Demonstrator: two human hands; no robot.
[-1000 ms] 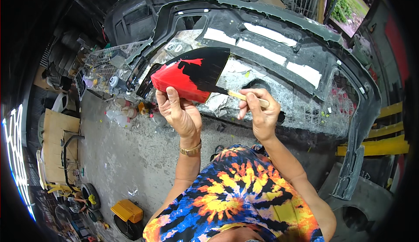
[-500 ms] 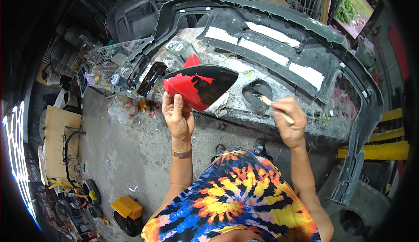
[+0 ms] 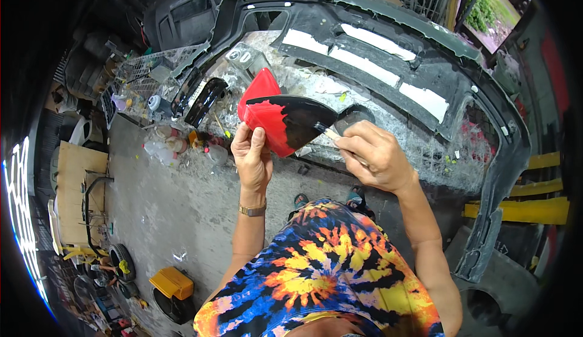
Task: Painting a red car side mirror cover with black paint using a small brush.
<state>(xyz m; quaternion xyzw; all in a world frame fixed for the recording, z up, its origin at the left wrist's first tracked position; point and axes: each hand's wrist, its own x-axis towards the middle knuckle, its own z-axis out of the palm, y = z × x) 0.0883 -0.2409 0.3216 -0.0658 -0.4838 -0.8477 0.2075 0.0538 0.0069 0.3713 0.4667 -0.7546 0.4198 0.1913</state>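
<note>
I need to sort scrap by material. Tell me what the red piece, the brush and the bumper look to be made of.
Red piece: likely moulded plastic, glossy red, part coated wet-looking black; thin curved shell held by the left hand.
Brush: pale handle, probably wood; mostly hidden in the right hand.
Bumper: dark matt plastic, seemingly, with white patches inside.

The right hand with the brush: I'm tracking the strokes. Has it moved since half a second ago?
Yes. The right hand has come back left to the red and black panel, over the grey bumper.
</note>
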